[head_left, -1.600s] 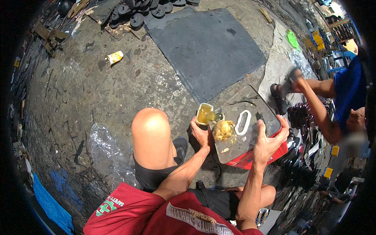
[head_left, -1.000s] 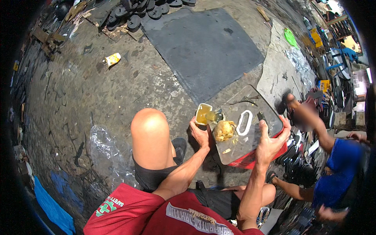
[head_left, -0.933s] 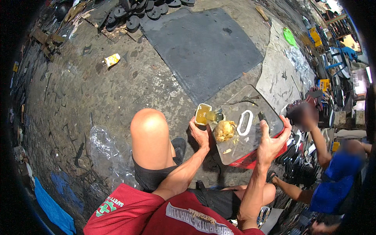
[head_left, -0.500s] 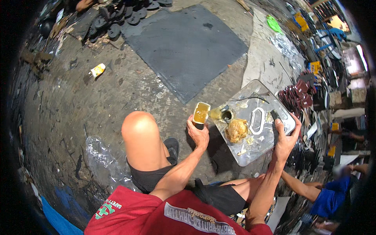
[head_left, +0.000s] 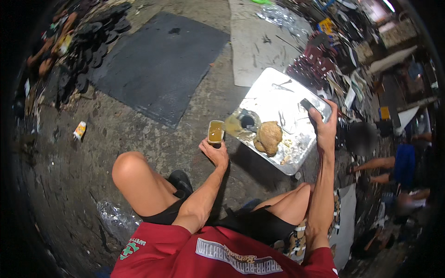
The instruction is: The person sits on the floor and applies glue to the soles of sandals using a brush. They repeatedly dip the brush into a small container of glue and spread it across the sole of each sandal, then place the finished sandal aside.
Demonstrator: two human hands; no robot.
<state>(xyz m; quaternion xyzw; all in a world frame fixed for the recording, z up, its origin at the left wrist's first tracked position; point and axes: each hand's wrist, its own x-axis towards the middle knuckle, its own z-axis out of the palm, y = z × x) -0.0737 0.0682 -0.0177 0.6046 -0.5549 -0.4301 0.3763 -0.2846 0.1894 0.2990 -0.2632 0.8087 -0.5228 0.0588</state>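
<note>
My left hand (head_left: 216, 154) is wrapped round a small rectangular cup (head_left: 216, 131) that holds amber-yellow liquid. Close to its right side is the corner of a square metal tin (head_left: 289, 99), tilted toward the cup. Yellow residue coats that corner around a round dark opening (head_left: 247, 122). Beside the opening a tan, crusty lump (head_left: 270, 139) sits on the tin's top. My right hand (head_left: 326, 125) grips the tin's far right edge, its thumb over the top near a small dark block (head_left: 306, 104). The fingers beneath the tin are hidden.
A dark flat sheet (head_left: 160, 65) and a pale sheet (head_left: 259, 46) lie on the floor ahead. Dark sole-shaped pieces (head_left: 95, 39) are heaped far left, maroon ones (head_left: 315, 58) on the right. A crumpled wrapper (head_left: 79, 130) lies left. Another person's legs (head_left: 378, 164) show at right.
The view has turned, so the floor sheets appear farther left. The tin's top now shines brightly. Both hands keep their holds on the cup and the tin.
</note>
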